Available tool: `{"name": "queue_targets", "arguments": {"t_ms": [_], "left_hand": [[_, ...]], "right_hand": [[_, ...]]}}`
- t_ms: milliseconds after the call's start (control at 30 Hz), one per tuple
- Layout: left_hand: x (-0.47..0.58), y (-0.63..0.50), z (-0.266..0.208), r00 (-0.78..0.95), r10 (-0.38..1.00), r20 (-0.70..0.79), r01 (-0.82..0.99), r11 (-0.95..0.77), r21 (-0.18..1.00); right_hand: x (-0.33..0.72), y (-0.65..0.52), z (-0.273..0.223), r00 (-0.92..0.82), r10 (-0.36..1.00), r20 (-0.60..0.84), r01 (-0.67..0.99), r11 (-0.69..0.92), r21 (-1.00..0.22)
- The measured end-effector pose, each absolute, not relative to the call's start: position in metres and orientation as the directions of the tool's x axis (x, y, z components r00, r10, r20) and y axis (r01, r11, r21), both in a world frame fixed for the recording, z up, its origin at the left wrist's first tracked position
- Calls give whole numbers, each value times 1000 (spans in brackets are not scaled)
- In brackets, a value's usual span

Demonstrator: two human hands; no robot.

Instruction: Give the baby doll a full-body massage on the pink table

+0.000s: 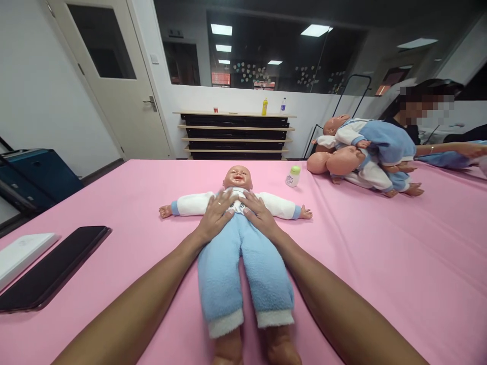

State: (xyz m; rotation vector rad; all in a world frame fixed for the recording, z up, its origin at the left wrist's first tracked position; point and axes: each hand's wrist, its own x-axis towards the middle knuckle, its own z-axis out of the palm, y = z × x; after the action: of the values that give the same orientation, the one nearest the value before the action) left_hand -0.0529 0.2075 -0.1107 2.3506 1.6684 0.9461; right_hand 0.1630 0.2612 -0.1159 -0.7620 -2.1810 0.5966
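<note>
A baby doll [245, 274] lies on its back on the pink table cover [125, 197], its head away from me and its arms spread out sideways. It wears light blue fleece trousers and a white top with blue cuffs. My left hand [217, 215] rests flat on the left side of the doll's chest, fingers stretched out, with a ring on one finger. On the right side of the chest lies my right hand [259, 215], also flat with fingers extended. Neither hand grips anything. Beyond the doll, to the right, stands a small white bottle with a green cap [293, 176].
Several similar dolls [380, 147] are piled at the back right, near another person's arm [441, 149]. A black phone [57, 266] and a white box-like item [25, 256] lie at the left. A shelf unit [236, 129] stands behind the table, a blue suitcase [36, 177] beside it at left.
</note>
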Motion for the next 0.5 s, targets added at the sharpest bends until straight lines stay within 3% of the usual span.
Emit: {"name": "queue_targets", "arguments": {"t_ms": [133,333,500], "left_hand": [[-54,212,-119,277,916,291,830,-381,407],[-56,218,-132,229,932,283,883,-321,343],[-41,195,-92,-15,976,219,770,-129,625]], "right_hand": [[161,266,-123,-594,710,379,424,676,-602],[157,271,-132,-542,768,341,525,626,-577],[162,243,-88,-467,857,217,625,493,-605]]}}
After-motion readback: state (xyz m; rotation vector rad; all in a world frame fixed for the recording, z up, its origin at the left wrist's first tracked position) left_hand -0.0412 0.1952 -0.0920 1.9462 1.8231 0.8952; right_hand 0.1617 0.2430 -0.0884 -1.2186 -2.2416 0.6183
